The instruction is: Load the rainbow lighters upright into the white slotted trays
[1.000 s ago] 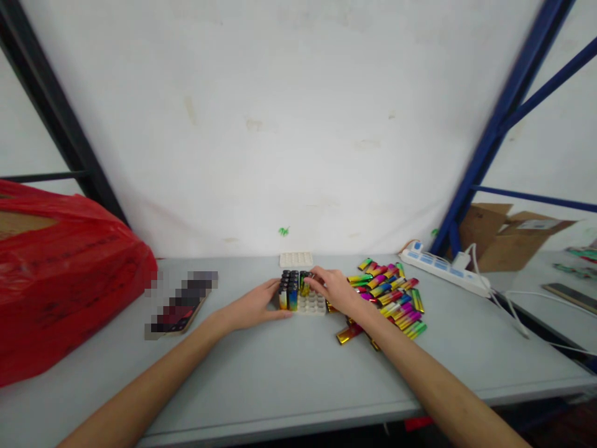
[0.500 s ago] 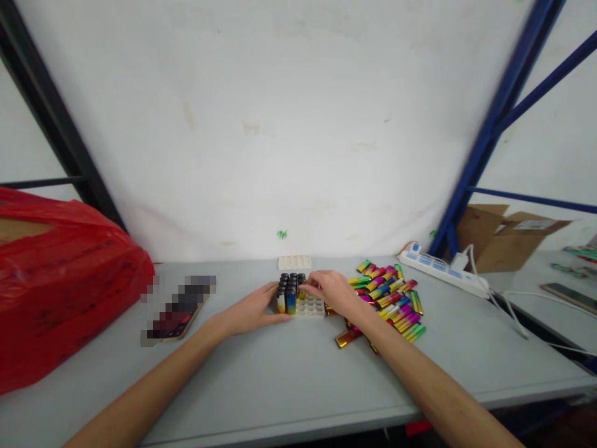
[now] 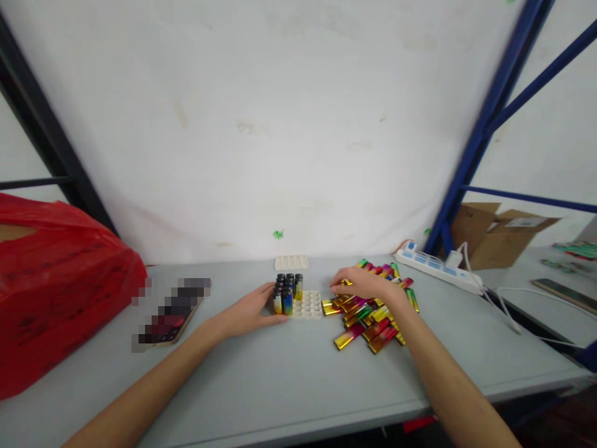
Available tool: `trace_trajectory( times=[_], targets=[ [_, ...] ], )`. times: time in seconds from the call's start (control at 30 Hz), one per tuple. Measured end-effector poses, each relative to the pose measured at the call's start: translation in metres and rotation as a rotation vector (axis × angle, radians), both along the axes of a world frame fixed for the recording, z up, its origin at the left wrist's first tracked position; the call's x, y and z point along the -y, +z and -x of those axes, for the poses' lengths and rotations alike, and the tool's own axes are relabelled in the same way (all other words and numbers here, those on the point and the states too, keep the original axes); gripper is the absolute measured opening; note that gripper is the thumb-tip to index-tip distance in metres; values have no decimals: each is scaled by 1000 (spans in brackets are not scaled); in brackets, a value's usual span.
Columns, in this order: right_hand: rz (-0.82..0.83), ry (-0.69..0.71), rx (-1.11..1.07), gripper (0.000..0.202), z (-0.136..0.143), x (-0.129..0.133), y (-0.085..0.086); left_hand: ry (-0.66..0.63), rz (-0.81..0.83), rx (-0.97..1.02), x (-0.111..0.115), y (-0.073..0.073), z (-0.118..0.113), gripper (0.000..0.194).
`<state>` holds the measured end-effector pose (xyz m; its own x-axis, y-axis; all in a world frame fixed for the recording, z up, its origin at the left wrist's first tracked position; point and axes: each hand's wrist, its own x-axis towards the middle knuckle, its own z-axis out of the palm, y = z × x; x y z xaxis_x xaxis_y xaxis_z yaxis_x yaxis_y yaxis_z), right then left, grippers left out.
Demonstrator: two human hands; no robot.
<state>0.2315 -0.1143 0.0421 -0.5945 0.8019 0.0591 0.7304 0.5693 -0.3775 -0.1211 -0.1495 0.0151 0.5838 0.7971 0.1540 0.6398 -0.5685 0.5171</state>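
Note:
Several colourful lighters with black tops [image 3: 288,295] stand upright in the left part of a cream tray with round sockets [image 3: 311,305]. Against their left side rests my left hand [image 3: 249,309], its thumb and fingers spread around the near left corner of the group. On the right lies a loose pile of shiny multicoloured lighters [image 3: 373,317]. Over the pile's back left part is my right hand [image 3: 361,283], fingers curled down at the lighters; whether one is between the fingertips is too small to tell.
A second cream tray [image 3: 291,262] lies by the wall. To the left are a partly pixelated phone [image 3: 180,317] and a red plastic bag [image 3: 65,292]. A white power strip [image 3: 438,272] with cables and an open cardboard box [image 3: 504,239] are at the right.
My right hand has moved right, from the tray to the pile, uncovering a lighter standing in the tray. My left hand stays beside the upright lighters. The whole view has shifted slightly.

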Motion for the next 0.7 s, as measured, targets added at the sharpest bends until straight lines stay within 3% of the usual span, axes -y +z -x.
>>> trace_trajectory(
  times=[0.17, 0.3, 0.43, 0.7],
  targets=[
    [70, -3, -70, 40, -18, 10, 20, 1, 10, -32, -2, -2, 1, 82],
    [127, 8, 18, 30, -22, 11, 19, 11, 19, -20, -2, -2, 1, 81],
    [22, -28, 1, 11, -12, 7, 7, -9, 16, -17, -1, 0, 1, 80],
    [-188, -133, -400, 35, 8, 1, 7, -17, 4, -11, -1, 0, 0, 80]
  ],
)
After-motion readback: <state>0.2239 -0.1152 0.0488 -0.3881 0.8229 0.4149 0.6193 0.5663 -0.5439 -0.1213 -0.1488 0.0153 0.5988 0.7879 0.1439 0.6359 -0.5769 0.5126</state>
